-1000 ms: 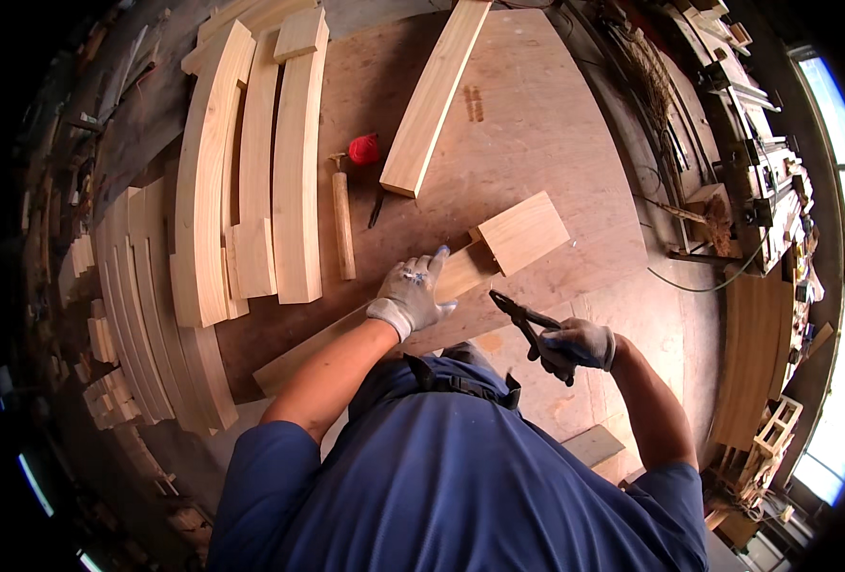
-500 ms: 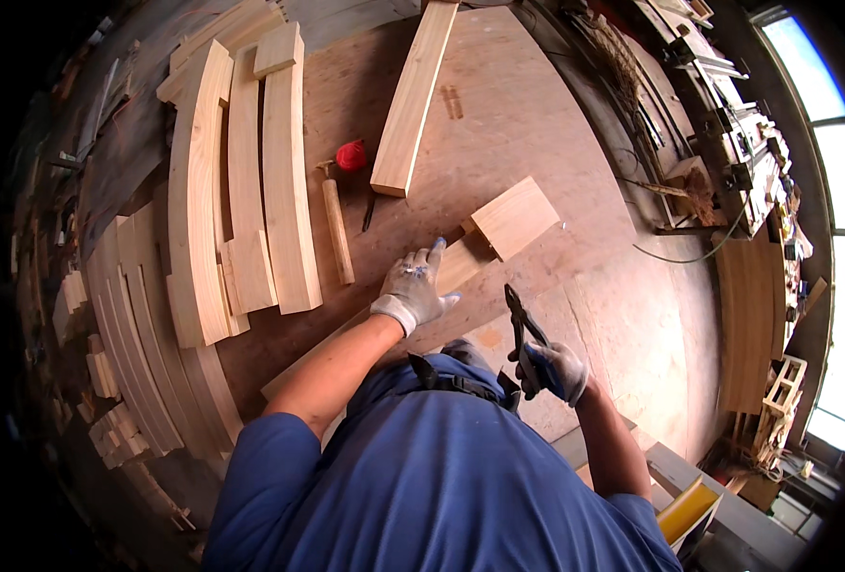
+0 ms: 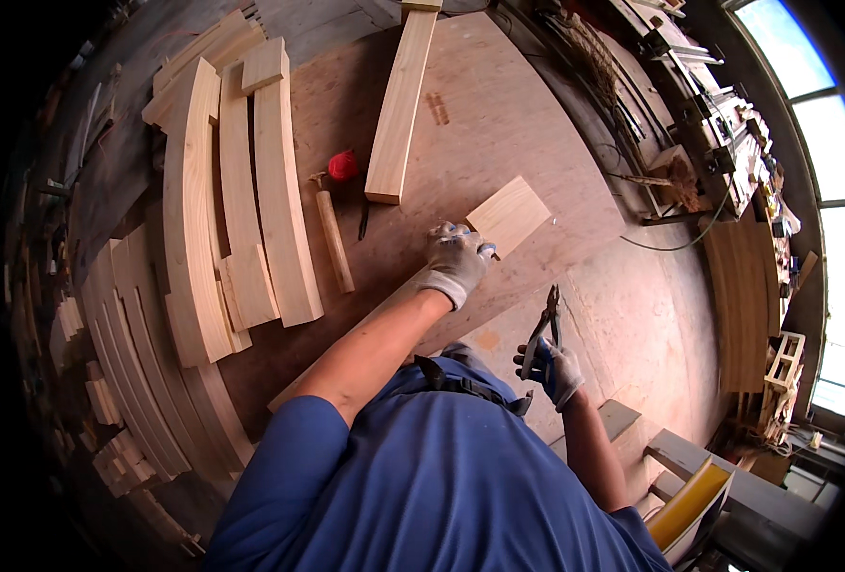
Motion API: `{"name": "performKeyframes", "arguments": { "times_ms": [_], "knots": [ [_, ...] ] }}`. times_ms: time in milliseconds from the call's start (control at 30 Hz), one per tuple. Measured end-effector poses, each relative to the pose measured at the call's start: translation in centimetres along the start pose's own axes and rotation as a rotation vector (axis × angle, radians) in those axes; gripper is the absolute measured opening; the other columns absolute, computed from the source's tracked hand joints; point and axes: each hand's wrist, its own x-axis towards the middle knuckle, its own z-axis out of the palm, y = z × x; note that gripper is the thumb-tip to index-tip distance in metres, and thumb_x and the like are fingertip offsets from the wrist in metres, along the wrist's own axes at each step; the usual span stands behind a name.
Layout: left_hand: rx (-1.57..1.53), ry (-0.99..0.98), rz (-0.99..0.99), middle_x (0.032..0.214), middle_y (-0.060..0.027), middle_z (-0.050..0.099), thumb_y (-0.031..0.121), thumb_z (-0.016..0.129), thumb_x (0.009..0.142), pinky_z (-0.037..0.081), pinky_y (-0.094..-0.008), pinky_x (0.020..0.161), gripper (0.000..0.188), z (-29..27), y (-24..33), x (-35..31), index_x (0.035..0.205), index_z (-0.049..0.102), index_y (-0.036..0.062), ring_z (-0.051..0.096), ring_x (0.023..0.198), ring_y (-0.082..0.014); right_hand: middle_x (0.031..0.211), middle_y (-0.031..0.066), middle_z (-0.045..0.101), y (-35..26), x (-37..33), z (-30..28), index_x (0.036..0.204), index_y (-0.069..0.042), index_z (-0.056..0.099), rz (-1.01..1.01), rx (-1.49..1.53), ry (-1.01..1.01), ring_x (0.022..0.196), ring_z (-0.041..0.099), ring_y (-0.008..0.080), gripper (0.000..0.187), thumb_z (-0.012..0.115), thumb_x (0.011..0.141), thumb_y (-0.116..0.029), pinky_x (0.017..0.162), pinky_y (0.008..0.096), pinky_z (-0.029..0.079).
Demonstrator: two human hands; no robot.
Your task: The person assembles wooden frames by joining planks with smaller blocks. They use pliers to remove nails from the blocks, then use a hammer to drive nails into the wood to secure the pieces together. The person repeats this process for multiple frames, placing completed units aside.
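My left hand (image 3: 458,262), in a pale glove, has its fingers curled over a wooden board (image 3: 394,303), close to the wider block (image 3: 508,217) at its far end. The hand and forearm cover much of this board. Lower on the right, my gloved right hand (image 3: 556,370) is closed round the handles of a pair of dark pliers (image 3: 548,324). Their jaws point up and away from me, apart from the wood.
A hammer (image 3: 335,238), a red round object (image 3: 343,166) and a thin dark tool (image 3: 363,219) lie left of a long timber (image 3: 403,105). Several shaped timbers (image 3: 284,191) line the left side. A cluttered bench (image 3: 699,105) stands far right.
My left hand has moved forward and right along the board, its spread fingers now curled near the block. The pliers in my right hand have turned more upright.
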Motion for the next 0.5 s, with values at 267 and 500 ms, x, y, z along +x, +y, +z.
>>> {"name": "performKeyframes", "arguments": {
  "times_ms": [267,500],
  "knots": [
    [-0.177,0.014,-0.062,0.1,-0.008,0.078,0.033,0.082,0.086,0.054,-0.0492,0.098,0.017,-1.1,-2.2,-0.4,0.09,0.084,0.0164,0.07,0.107,-0.0327,0.122,0.0218,0.075,0.0,0.0,2.4,0.144,0.009,0.057,-0.047,-0.105,-0.125,0.099,0.079,0.0332,0.048,0.065,0.11,-0.025,0.08,0.0448,0.067],
    [-0.114,-0.094,0.094,0.099,-0.0078,0.08,0.038,0.084,0.086,0.046,-0.0465,0.108,0.022,-2.0,-0.2,0.2,0.091,0.085,0.0162,0.07,0.108,-0.0324,0.119,0.0199,0.075,-0.9,0.2,4.5,0.137,0.008,0.061,-0.067,-0.202,-0.194,0.098,0.078,0.031,0.048,0.072,0.108,-0.028,0.078,0.0416,0.066]
  ]
}}
